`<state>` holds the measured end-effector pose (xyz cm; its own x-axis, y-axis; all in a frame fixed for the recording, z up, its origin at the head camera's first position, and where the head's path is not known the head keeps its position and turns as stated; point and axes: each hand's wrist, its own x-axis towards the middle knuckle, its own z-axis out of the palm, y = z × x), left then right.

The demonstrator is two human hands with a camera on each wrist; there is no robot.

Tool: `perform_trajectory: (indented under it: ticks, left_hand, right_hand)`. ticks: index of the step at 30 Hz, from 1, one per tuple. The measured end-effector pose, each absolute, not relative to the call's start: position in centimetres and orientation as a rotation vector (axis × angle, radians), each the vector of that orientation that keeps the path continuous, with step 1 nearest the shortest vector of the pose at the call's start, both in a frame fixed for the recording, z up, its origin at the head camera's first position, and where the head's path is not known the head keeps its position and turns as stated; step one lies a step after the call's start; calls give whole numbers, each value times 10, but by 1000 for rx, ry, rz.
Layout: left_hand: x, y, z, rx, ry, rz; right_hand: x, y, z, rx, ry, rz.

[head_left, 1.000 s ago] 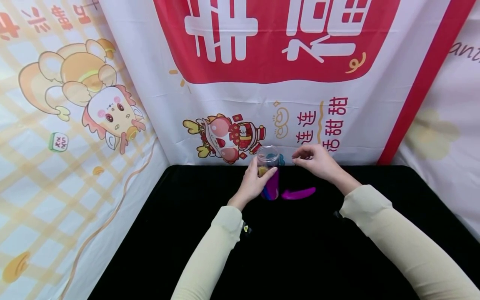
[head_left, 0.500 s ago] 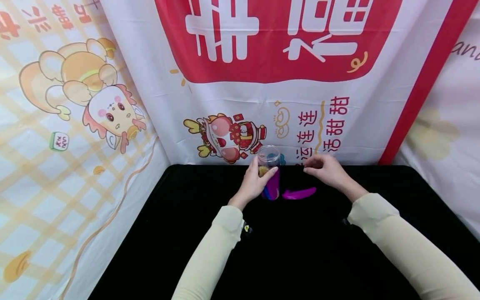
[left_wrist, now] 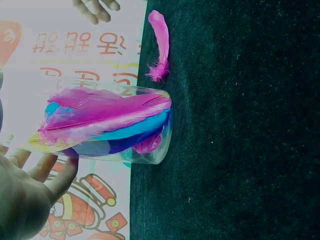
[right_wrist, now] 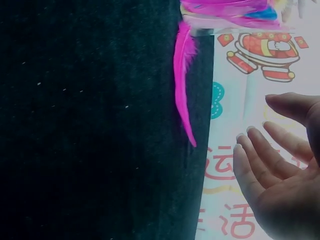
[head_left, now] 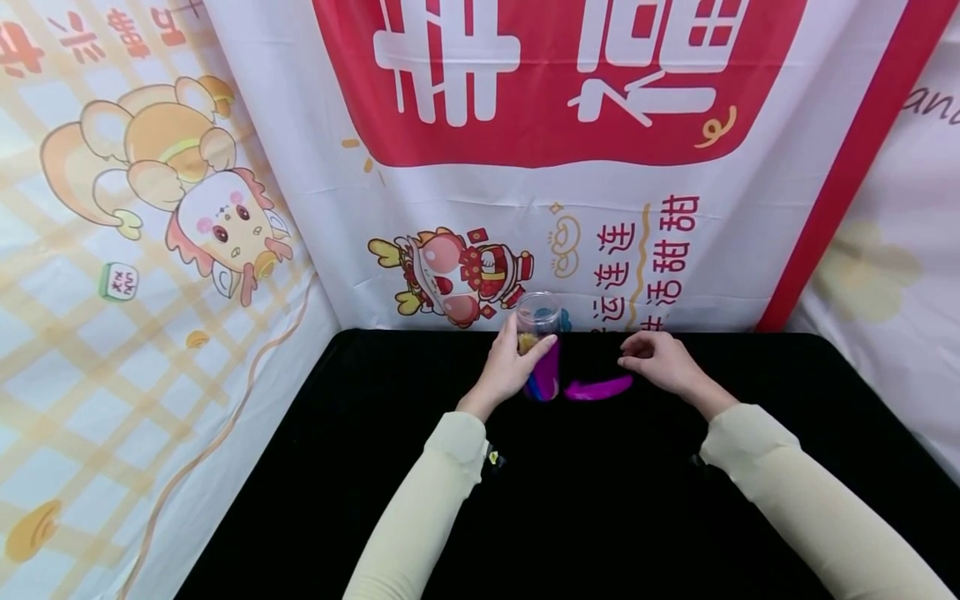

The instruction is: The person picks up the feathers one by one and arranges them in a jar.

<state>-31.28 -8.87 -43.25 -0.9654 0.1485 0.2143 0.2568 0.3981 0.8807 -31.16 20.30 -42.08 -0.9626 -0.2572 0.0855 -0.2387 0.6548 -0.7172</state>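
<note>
My left hand [head_left: 501, 371] grips a clear plastic jar [head_left: 538, 312] that stands upright at the back of the black table. Pink, blue, purple and yellow feathers [left_wrist: 100, 122] fill it, seen through its wall in the left wrist view. Beside the jar's base, to its right, a single magenta feather [head_left: 598, 389] lies on the cloth. My right hand [head_left: 666, 364] hovers just right of that feather. In the right wrist view the fingers [right_wrist: 280, 155] are loosely bent and the thumb is apart from them, with nothing between.
Black cloth [head_left: 585, 500] covers the table. Right behind its far edge hangs a white and red printed curtain [head_left: 540, 192]. A yellow checked curtain [head_left: 150, 333] closes off the left side, and another pale one [head_left: 885, 317] the right.
My right hand has moved right and down, away from the jar's mouth, to near the table's back edge. The left hand, the jar and the loose feather have stayed put.
</note>
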Motion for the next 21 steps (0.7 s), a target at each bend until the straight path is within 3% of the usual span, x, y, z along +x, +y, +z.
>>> perform_trajectory:
  ticks: [21]
  left_hand:
    - [-312,-88,-431,-368,-2539,-1630]
  right_hand:
    - [-303,212,-445,-128,2650,-1315]
